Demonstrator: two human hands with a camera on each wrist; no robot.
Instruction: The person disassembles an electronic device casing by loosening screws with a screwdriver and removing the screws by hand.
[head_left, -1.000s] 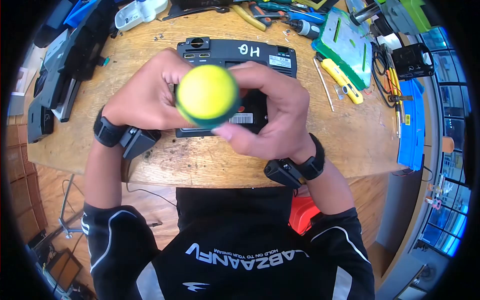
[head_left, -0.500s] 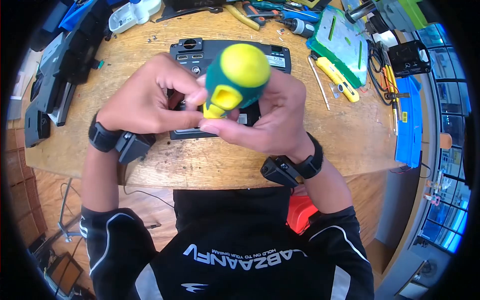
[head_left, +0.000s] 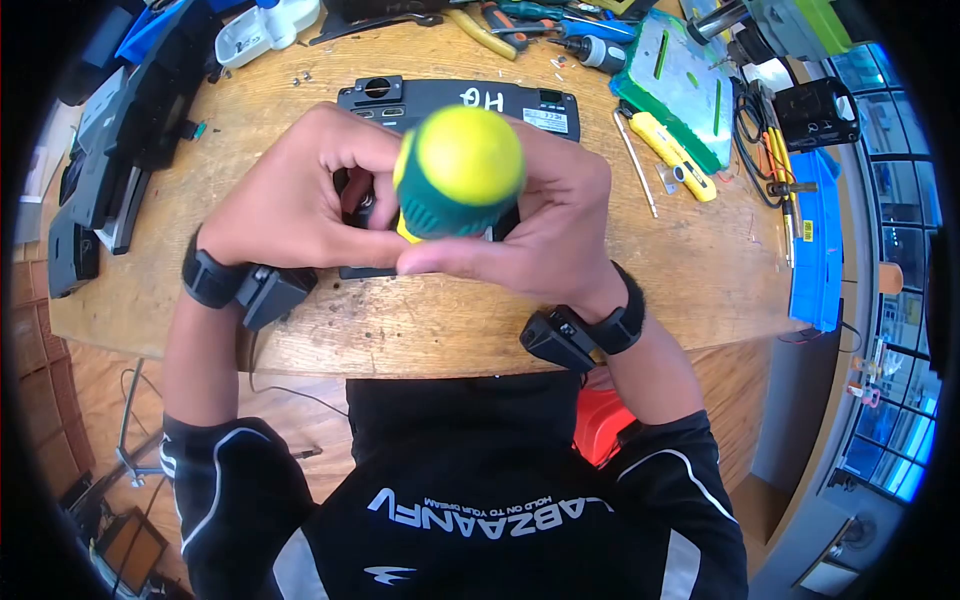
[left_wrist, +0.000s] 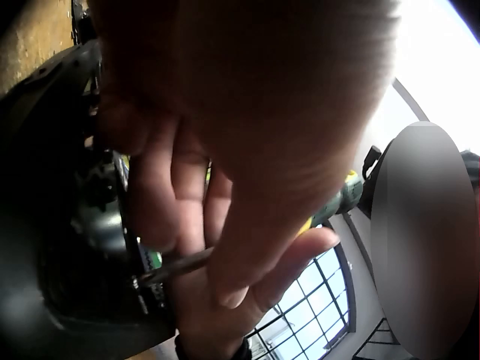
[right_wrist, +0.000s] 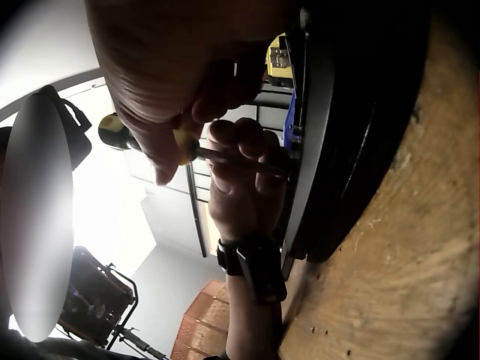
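Observation:
A screwdriver with a yellow and green handle (head_left: 468,165) stands nearly upright over a black device (head_left: 440,92) marked HQ. My right hand (head_left: 560,215) grips the handle, thumb on the near side. The screwdriver's metal shaft (left_wrist: 180,266) reaches down to the device in the left wrist view, its tip at the device's edge area. My left hand (head_left: 300,195) pinches around the shaft just below the handle; in the right wrist view the left hand's fingers (right_wrist: 236,146) lie at the shaft (right_wrist: 225,157). The handle and hands hide the middle of the device.
Black device parts (head_left: 120,130) are stacked at the left. A white tray (head_left: 265,38) stands at the back left, with small screws near it. At the right lie a yellow cutter (head_left: 672,155), a green-edged plate (head_left: 680,90), cables and a blue bin (head_left: 817,250).
The handle has swung from leaning right and back to nearer upright over the last half second, and the right hand's fingers have shifted around it. The left hand has stayed nearly in place.

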